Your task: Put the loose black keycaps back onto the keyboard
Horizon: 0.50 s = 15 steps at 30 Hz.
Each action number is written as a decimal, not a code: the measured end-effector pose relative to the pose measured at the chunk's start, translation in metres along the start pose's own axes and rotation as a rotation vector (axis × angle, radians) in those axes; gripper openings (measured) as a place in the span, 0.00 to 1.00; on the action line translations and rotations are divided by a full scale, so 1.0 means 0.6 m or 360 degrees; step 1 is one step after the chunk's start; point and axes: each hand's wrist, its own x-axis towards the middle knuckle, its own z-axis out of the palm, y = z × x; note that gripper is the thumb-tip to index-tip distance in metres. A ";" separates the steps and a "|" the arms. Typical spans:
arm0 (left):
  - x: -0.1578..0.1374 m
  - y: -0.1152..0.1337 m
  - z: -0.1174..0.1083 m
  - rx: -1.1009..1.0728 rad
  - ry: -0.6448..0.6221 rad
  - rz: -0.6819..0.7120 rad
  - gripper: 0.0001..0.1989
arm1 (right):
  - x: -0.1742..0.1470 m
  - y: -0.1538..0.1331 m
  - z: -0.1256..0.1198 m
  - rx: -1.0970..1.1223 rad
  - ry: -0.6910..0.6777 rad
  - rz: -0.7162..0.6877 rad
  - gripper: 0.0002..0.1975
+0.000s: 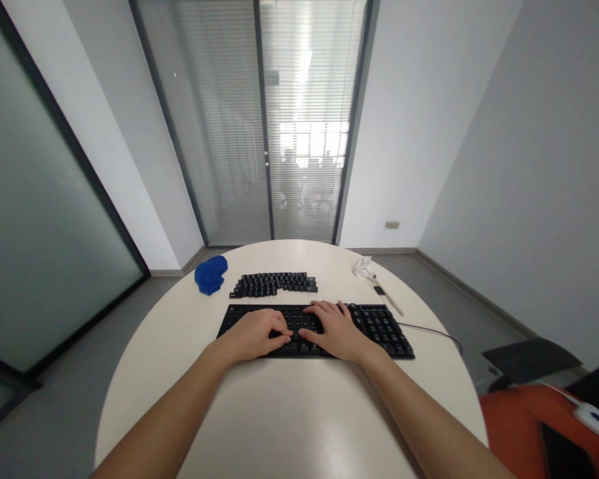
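A black keyboard (382,329) lies across the table before me, its number pad keys in place and much of its main block bare of keycaps. My left hand (259,332) rests over the left-middle of it, with thumb and forefinger closed together at the lower rows; anything between them is too small to make out. On the middle of the keyboard, my right hand (337,331) lies with fingers spread and thumb pointing toward the left one. Just behind, loose black keycaps (274,284) stand in rows on the table.
At the back left of the round white table (299,412) is a blue putty-like lump (210,275). Crumpled white tissue (363,267) and a thin stick-like tool (392,299) lie at the back right. A cable (432,328) runs off the right edge, near an orange chair (516,426).
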 end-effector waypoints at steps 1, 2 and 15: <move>0.001 0.000 0.000 -0.0016 0.0002 -0.0012 0.09 | 0.000 0.000 0.000 -0.0002 -0.0002 -0.0001 0.24; 0.001 -0.001 0.001 -0.0030 0.0007 -0.0023 0.09 | 0.000 0.000 -0.001 -0.0004 -0.0003 0.0000 0.24; 0.015 -0.013 0.027 -0.0220 0.0308 -0.0094 0.02 | -0.001 0.001 0.000 0.0002 -0.0003 -0.0005 0.24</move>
